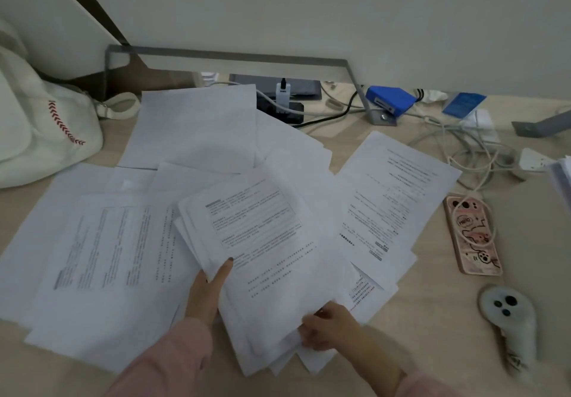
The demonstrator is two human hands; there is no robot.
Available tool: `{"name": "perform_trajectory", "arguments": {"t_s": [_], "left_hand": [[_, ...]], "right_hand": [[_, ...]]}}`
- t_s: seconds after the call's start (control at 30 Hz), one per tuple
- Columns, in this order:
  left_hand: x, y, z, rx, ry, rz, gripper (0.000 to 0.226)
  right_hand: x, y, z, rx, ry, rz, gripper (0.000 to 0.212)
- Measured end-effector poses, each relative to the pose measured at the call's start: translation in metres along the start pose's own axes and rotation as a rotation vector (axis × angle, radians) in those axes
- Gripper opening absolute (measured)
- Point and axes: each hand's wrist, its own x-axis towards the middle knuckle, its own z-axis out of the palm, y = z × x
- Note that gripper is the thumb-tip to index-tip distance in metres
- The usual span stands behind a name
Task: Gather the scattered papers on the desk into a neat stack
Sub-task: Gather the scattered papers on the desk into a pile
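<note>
White printed papers lie scattered over the pale wooden desk (pixel 432 335). A loose bundle of sheets (pixel 262 248) sits tilted at the centre, its edges fanned out. My left hand (pixel 207 291) grips the bundle's left edge, thumb on top. My right hand (pixel 327 325) pinches the bundle's lower right corner. More printed sheets (pixel 102 242) spread out to the left, blank sheets (pixel 194 125) lie behind, and a printed page (pixel 392 199) lies to the right, partly under the bundle.
A white bag (pixel 40 125) stands at the far left. A phone in a pink case (pixel 471 236) and a white controller (pixel 506 313) lie at the right. Cables (pixel 469 149), a blue box (pixel 391 100) and a grey metal stand (pixel 234 57) crowd the back.
</note>
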Motion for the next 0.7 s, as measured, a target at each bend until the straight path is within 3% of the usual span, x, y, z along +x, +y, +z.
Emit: {"name": "perform_trajectory", "arguments": {"t_s": [0.07, 0.13, 0.27, 0.37, 0.43, 0.5, 0.6, 0.7], "left_hand": [[0.000, -0.002, 0.000, 0.030, 0.028, 0.010, 0.043], [0.001, -0.003, 0.001, 0.053, 0.042, 0.012, 0.042], [0.001, -0.001, 0.003, 0.080, 0.059, 0.035, 0.038], [0.003, -0.004, 0.003, 0.110, 0.070, 0.035, 0.036], [0.003, -0.004, 0.003, 0.117, 0.072, 0.033, 0.034], [0.004, -0.004, 0.002, 0.123, 0.073, 0.033, 0.035], [0.004, -0.004, 0.002, 0.138, 0.081, 0.025, 0.035], [0.003, -0.002, 0.003, 0.138, 0.082, 0.012, 0.032]], "right_hand": [[-0.005, -0.004, -0.005, -0.037, -0.049, 0.001, 0.009], [-0.006, -0.007, -0.018, -0.041, 0.008, -0.008, 0.014], [0.001, -0.005, -0.062, 0.216, 0.438, -0.110, 0.022], [0.012, 0.000, -0.096, 0.311, 0.626, -0.127, 0.030], [0.020, 0.001, -0.111, 0.340, 0.663, -0.119, 0.026], [0.026, 0.001, -0.119, 0.388, 0.646, -0.078, 0.008], [0.030, -0.006, -0.125, 0.548, 0.595, -0.014, 0.027], [0.031, -0.011, -0.124, 0.639, 0.569, -0.016, 0.026]]}}
